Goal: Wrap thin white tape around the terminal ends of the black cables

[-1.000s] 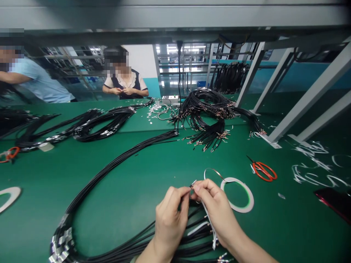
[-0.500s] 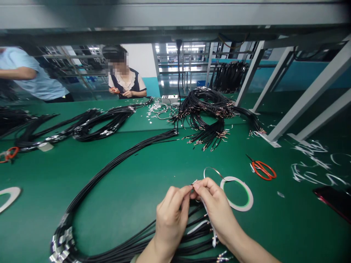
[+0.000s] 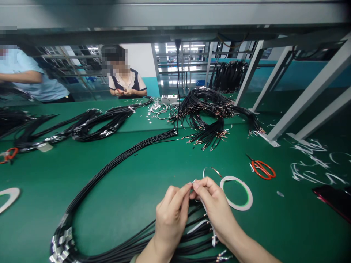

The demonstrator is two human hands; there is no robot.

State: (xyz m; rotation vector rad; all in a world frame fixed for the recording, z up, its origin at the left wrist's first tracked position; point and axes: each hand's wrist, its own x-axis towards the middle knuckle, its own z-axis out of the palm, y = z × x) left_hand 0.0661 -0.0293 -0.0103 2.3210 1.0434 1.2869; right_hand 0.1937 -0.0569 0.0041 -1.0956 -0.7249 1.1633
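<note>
My left hand (image 3: pixel 172 213) is closed, thumb and forefinger pinched at the fingertips of my right hand (image 3: pixel 212 199). What the left fingers grip is mostly hidden; a tiny pale tip shows between the hands. Closed as well, my right hand has a narrow white tape strip (image 3: pixel 213 237) hanging beneath it. Beside it lies a tape roll (image 3: pixel 250 197), white with a green inner ring, its thin coppery tail (image 3: pixel 212 168) curling toward the fingers. Under both hands fans a bundle of black cables (image 3: pixel 131 243) with copper-coloured ends, bound by silvery wraps (image 3: pixel 63 243) at left.
Orange-handled scissors (image 3: pixel 263 170) lie to the right, near white tape scraps (image 3: pixel 312 164) and a dark red-edged object (image 3: pixel 333 201). Coiled cables (image 3: pixel 205 100) are heaped at the back. Grey metal legs (image 3: pixel 307 95) stand at right. A co-worker (image 3: pixel 127 80) sits opposite; another person (image 3: pixel 35 76) is at left.
My hands stay nearly in place, with only a slight shift at the pinched fingertips. Across the table, the seated co-worker's hands have moved, and the person at left leans further into view.
</note>
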